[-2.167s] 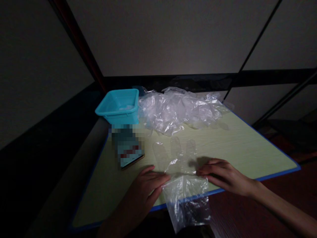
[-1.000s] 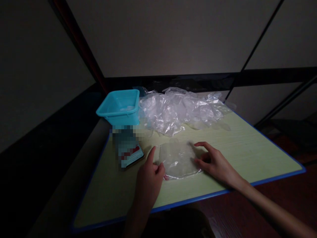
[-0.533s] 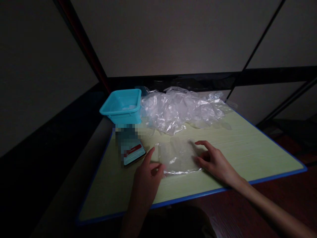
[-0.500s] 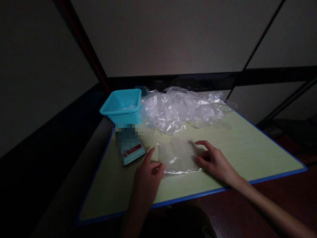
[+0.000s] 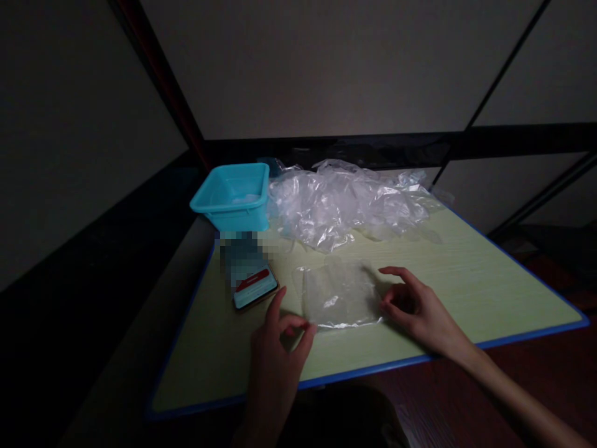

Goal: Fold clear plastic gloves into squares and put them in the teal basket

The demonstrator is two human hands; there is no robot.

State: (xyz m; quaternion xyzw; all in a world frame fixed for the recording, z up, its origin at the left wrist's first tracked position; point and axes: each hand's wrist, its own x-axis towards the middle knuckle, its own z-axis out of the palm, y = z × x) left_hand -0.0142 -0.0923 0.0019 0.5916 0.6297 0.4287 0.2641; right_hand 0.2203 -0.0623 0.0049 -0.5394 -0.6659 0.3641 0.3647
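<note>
A clear plastic bag (image 5: 342, 295) lies flat near the front of the pale green table (image 5: 466, 280). At its lower left corner my left hand (image 5: 282, 348) pinches the edge between thumb and a finger, with the index finger raised. My right hand (image 5: 415, 308) is at the bag's right edge, thumb and a middle finger pressed together by the lower right corner and the index finger stretched out above. Whether the right fingertips grip the film is too small to tell.
Behind the bag lies a heap of crumpled clear plastic bags (image 5: 345, 202). A turquoise basket (image 5: 242, 218) stands at the back left, with a phone (image 5: 256, 289) in front of it. Blue edging (image 5: 364, 372) borders the table; a wall rises behind.
My right hand has shifted slightly right and its thumb and finger have closed together. My left thumb and finger have closed at the bag's corner. The view has shifted a little.
</note>
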